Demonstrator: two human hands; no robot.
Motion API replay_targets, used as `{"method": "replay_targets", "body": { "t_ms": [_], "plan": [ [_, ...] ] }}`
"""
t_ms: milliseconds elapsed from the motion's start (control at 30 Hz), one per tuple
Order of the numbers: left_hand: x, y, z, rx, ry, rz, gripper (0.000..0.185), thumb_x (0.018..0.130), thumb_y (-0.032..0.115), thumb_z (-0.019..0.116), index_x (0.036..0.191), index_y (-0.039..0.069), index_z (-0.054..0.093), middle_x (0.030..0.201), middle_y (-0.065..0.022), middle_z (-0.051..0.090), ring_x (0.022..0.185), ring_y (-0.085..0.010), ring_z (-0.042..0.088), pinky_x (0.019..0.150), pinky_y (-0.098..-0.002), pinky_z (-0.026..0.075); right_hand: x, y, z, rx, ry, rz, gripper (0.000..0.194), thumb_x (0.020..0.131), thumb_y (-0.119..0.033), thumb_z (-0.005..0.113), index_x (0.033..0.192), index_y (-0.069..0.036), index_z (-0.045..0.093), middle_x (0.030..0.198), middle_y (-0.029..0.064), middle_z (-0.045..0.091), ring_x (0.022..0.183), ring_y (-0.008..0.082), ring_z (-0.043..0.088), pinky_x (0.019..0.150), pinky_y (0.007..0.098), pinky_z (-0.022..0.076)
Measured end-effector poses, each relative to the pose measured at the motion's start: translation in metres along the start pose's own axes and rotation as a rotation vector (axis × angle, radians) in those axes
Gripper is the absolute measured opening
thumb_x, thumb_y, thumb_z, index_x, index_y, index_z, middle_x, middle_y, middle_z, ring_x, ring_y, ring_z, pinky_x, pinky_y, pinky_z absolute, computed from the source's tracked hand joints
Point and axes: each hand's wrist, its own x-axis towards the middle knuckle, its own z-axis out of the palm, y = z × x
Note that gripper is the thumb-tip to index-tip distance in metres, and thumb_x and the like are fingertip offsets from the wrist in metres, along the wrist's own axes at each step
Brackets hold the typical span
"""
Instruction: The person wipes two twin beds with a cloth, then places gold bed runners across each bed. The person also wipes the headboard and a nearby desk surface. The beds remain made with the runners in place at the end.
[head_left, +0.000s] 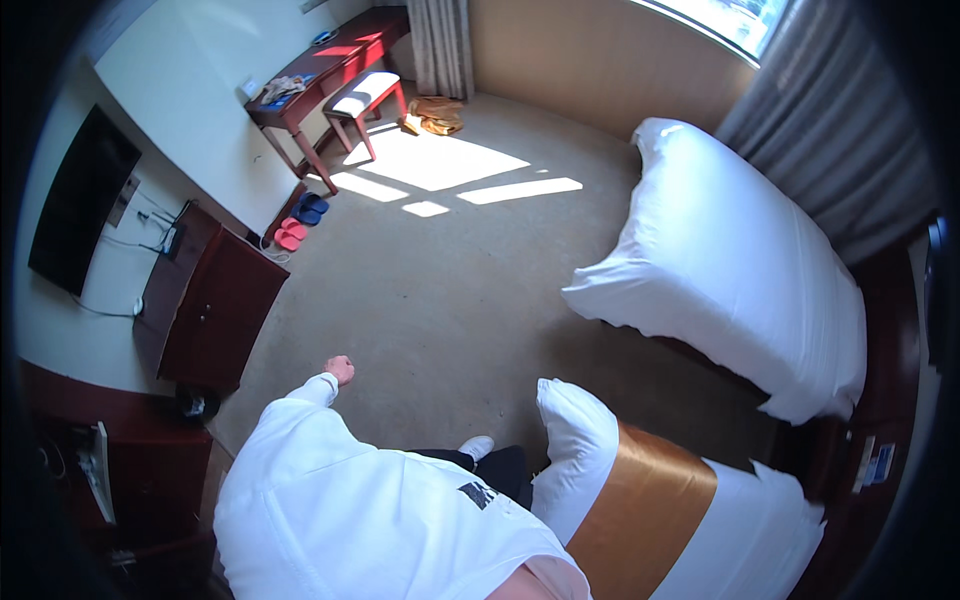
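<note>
My left hand (340, 369) is at the left of centre, past the cuff of a white sweatshirt. Its fingers look curled in, with no object visible in them, above the grey-brown carpet (420, 315). My right hand is out of view. At the lower right, a bed with white bedding and a gold-brown bed runner (645, 502) stands close beside my body. Beyond it is a second bed with a white cover (735, 240), its edge hanging unevenly towards the floor. One white shoe (477, 448) shows below my dark trousers.
A dark red cabinet (225, 307) stands left, below a wall-mounted television (84, 199). Pink slippers (290, 234) and blue slippers (309, 208) lie by the wall. Farther off are a desk (330, 67), a padded stool (364, 94) and a heap of gold-brown fabric (436, 116) on the floor.
</note>
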Motion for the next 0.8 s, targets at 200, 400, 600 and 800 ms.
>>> {"method": "replay_targets", "body": {
  "t_ms": [200, 400, 600, 800],
  "plan": [
    [0.011, -0.021, 0.008, -0.364, -0.278, -0.248, 0.029, 0.084, 0.023, 0.057, 0.109, 0.010, 0.065, 0.090, -0.0050, 0.066, 0.066, -0.0198, 0.068, 0.057, -0.0328, 0.057, 0.062, -0.168, 0.042, -0.064, -0.049, 0.058, 0.009, 0.085, -0.011, 0.050, 0.087, -0.004, 0.055, 0.069, 0.0144, 0.055, 0.055, 0.0286, 0.054, 0.048, 0.0399, 0.0454],
    [0.061, 0.058, 0.008, -0.531, -0.377, -0.308, 0.024, 0.084, 0.024, 0.056, 0.102, 0.011, 0.067, 0.085, -0.0015, 0.065, 0.058, -0.0142, 0.064, 0.050, -0.0278, 0.053, 0.155, -0.321, 0.003, -0.036, 0.245, 0.320, 0.005, 0.084, -0.010, 0.050, 0.083, -0.007, 0.053, 0.061, 0.0098, 0.051, 0.045, 0.0229, 0.050, 0.040, 0.0355, 0.0424],
    [0.120, 0.165, -0.054, -0.652, -0.562, -0.201, 0.034, 0.088, 0.029, 0.056, 0.115, 0.010, 0.063, 0.100, -0.0039, 0.066, 0.072, -0.0160, 0.066, 0.062, -0.0309, 0.055, 0.260, -0.646, 0.206, -0.310, -0.024, -0.217, 0.014, 0.080, -0.014, 0.050, 0.067, -0.010, 0.051, 0.059, 0.0047, 0.052, 0.047, 0.0169, 0.054, 0.037, 0.0277, 0.0382],
    [0.257, 0.229, -0.156, -0.810, -0.267, -0.241, 0.033, 0.089, 0.027, 0.056, 0.114, 0.007, 0.065, 0.097, -0.0052, 0.068, 0.071, -0.0159, 0.067, 0.059, -0.0289, 0.054, 0.252, -0.867, 0.520, -0.491, -0.317, -0.661, 0.024, 0.087, -0.027, 0.054, 0.088, -0.004, 0.061, 0.080, 0.0065, 0.065, 0.064, 0.0148, 0.063, 0.053, 0.0292, 0.0470]
  ]
}}
